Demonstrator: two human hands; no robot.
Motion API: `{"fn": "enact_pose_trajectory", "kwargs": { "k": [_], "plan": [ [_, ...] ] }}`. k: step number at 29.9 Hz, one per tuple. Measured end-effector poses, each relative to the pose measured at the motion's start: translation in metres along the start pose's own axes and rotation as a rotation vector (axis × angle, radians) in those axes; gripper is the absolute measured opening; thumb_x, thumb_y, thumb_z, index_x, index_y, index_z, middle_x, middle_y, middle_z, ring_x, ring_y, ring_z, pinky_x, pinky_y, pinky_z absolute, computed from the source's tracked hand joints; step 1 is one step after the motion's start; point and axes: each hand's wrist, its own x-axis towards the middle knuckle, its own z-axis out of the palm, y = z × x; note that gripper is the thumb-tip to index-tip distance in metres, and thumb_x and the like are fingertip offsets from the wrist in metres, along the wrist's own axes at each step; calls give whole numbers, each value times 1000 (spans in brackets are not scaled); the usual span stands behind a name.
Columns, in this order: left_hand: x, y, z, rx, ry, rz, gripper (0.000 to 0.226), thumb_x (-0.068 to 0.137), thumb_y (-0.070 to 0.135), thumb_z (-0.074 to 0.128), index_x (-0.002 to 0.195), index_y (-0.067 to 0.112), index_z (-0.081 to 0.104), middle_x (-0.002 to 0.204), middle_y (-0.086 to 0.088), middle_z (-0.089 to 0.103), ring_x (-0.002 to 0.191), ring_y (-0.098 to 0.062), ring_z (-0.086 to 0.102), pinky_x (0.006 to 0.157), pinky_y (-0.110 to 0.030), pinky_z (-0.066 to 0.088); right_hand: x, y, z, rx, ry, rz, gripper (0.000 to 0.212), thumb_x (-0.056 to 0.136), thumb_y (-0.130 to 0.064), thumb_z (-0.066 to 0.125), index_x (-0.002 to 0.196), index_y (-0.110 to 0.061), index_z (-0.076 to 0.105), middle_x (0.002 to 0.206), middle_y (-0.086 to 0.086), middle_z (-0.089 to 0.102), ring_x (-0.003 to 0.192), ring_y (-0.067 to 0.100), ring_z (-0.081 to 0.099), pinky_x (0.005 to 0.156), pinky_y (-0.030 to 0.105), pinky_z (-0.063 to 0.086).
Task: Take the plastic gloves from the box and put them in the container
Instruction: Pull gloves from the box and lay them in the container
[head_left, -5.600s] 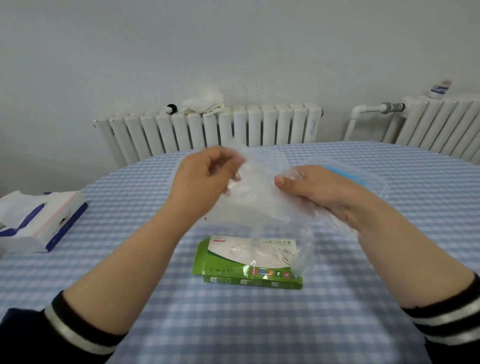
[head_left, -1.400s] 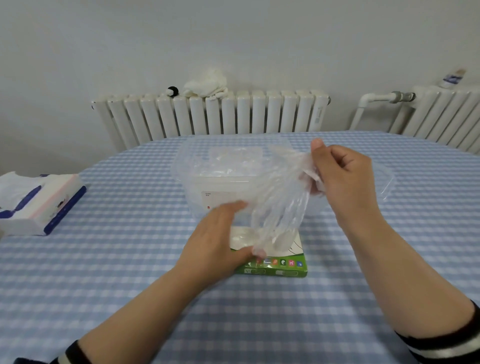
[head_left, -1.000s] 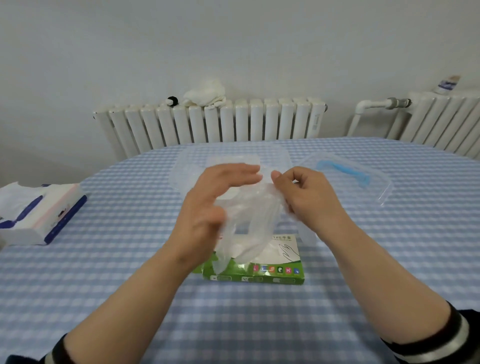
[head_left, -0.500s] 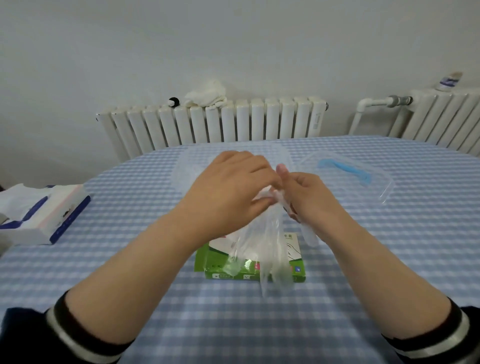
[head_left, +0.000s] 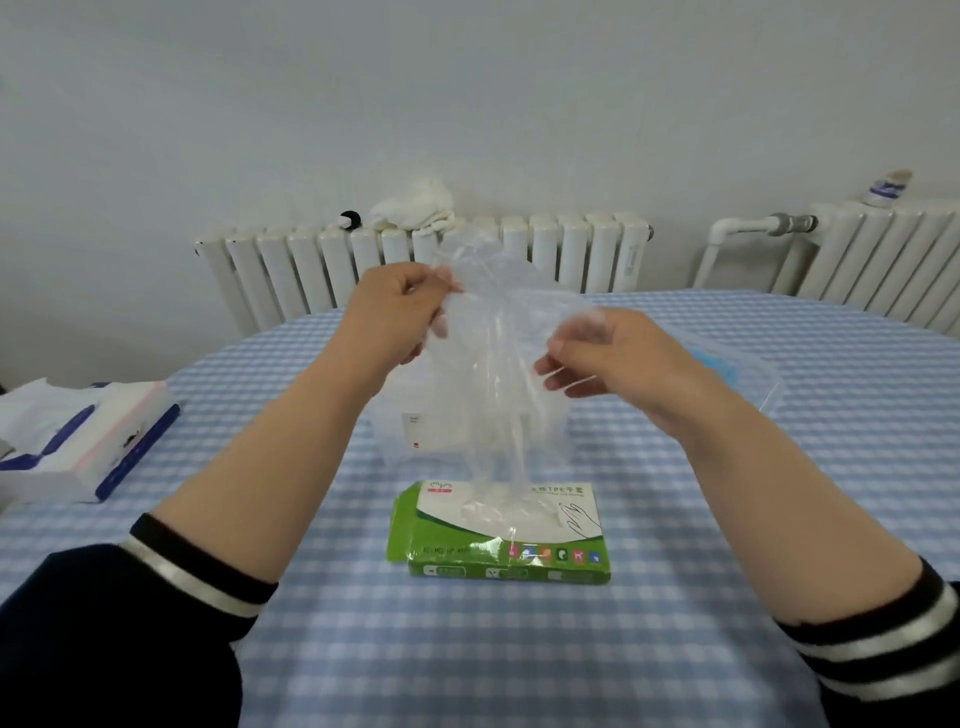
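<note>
**Glove lifted and spread above the box**

Compared with half a second ago: hands now raised and drawn apart, no longer bunched together at frame centre; glove now being stretched wide between them rather than hanging in a narrow twist over the box.

Left hand (head_left: 402, 306), just left of centre and high in the frame, pinching the upper edge of the plastic glove (head_left: 498, 364), grip closed tight on the film with fingers curled. Right hand (head_left: 608, 353), right of centre and a little lower, pinching the opposite edge between thumb and fingertips, remaining fingers loosely bent.

Glove looking thin, clear and crinkled, catching pale highlights, hanging down as a loose sheet with its lower end trailing to just above the green and white glove box (head_left: 501, 532). Box lying flat on the checked desk (head_left: 727, 597) at lower centre, more film showing at its top opening.

Clear container (head_left: 395, 431) sitting behind the glove at centre, seen partly through the film, small label on its front wall. Its lid (head_left: 748, 374) with blue trim resting at right, partly hidden behind the right wrist. Tissue pack (head_left: 83, 441) lying at the left edge.
</note>
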Motion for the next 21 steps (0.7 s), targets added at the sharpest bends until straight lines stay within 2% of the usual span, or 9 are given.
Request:
{"fn": "enact_pose_trajectory", "kwargs": {
  "k": [3,5,7,8,10,13,15,18,21],
  "plan": [
    [15,-4,-2,94,70,-3,23,101,22,47,93,14,67,54,0,53,31,-2,39,35,-14,28,24,-13,-6,26,80,24,7,96,-11,56,101,-7,60,75,4,74,65,16,68,64,27,57],
    [25,-10,-2,239,82,-28,20,101,18,42,104,14,62,64,-2,57,38,-2,47,34,-13,32,44,-18,-7,-66,171,20,7,96,-10,53,95,-10,60,75,5,72,61,16,65,61,27,57],
    [33,-19,-2,395,56,-56,22,100,16,38,117,16,52,76,-4,63,52,-10,54,40,-17,39,63,-19,-6,-295,275,2,7,94,-15,51,92,-14,58,88,7,71,73,20,66,71,35,58],
    [35,-24,-1,458,39,-66,26,100,15,37,124,16,47,81,-7,65,55,-14,56,46,-22,43,69,-19,-5,-473,319,-5,9,94,-20,52,99,-14,56,98,7,68,85,23,65,77,37,54],
    [38,-32,0,540,8,-97,43,96,8,38,138,19,33,87,-13,67,58,-19,60,53,-30,48,73,-21,1,-846,404,-42,31,94,-24,54,121,-10,48,118,10,56,107,30,54,81,35,43],
    [37,-40,1,640,-33,-106,67,89,2,40,148,26,17,81,-14,67,62,-25,65,55,-34,52,59,-33,21,-1008,578,-352,37,93,-18,53,128,-10,46,127,12,46,113,31,44,79,35,37],
    [35,-45,1,749,-42,-51,68,88,2,39,149,25,17,76,-12,65,64,-28,66,52,-34,49,54,-38,37,-934,406,-409,37,93,-26,54,128,-14,46,126,8,47,111,27,48,75,33,37],
    [34,-49,2,912,-41,8,57,90,2,37,142,19,24,71,-9,60,62,-26,61,51,-35,45,60,-36,56,-1039,-96,-72,56,92,-50,56,136,-18,44,135,5,48,115,25,53,83,34,41],
    [34,-51,4,1008,-99,-46,56,91,1,37,144,8,20,71,-9,58,62,-24,59,54,-37,48,69,-28,64,-1145,-348,99,67,92,-51,55,146,-16,34,142,7,44,108,25,53,83,31,42]
  ]
}}
